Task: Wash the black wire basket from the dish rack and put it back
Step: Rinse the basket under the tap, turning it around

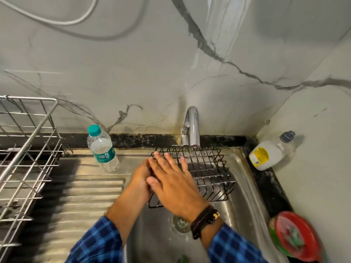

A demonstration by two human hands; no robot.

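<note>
The left hand (141,174), its grip hidden, is seemingly propping the black wire basket (208,173) under the tap (192,126) while the right hand (171,182), fingers spread flat, is rubbing it.

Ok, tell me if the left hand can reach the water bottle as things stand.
Probably yes. The water bottle stands on the drainboard just left of the left hand, nothing between them. That hand is at the black wire basket's edge, perhaps holding it, so it may have to let go.
</note>
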